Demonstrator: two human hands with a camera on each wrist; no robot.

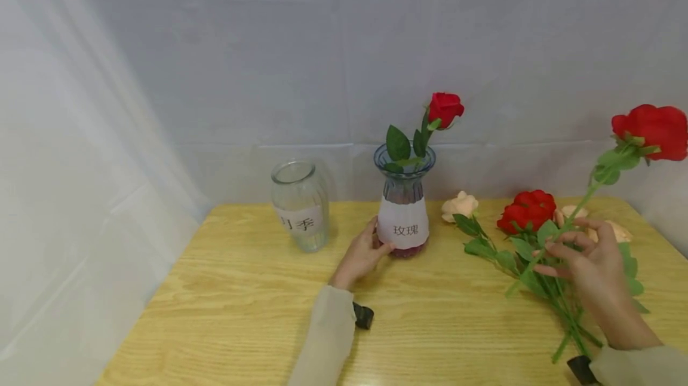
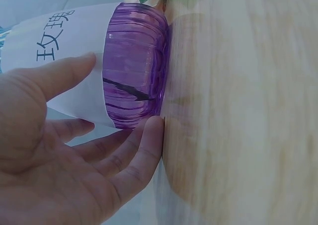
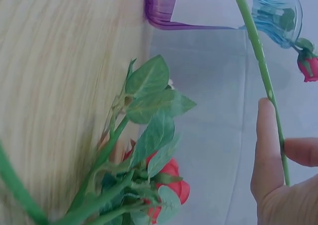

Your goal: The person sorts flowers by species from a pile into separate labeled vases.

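The left hand [image 1: 361, 253] rested open-fingered against the purple vase [image 1: 404, 207]. At three o'clock, the right hand [image 1: 591, 260] pinched a red rose's stem [image 1: 572, 218] above the bench [image 1: 242, 296].

Counter [image 1: 242, 314]: light wood-grain top, filling the lower frame. Standing on it: clear glass vase [image 1: 300, 205], centre left; purple-based labelled vase [image 1: 403, 207], centre. Lying at right: red roses [image 1: 527, 210], cream flowers [image 1: 459, 205], leafy green stems [image 1: 505, 257].

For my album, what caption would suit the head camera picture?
Left hand steadies a labelled purple vase holding one red rose, while the right hand lifts another rose by its stem.
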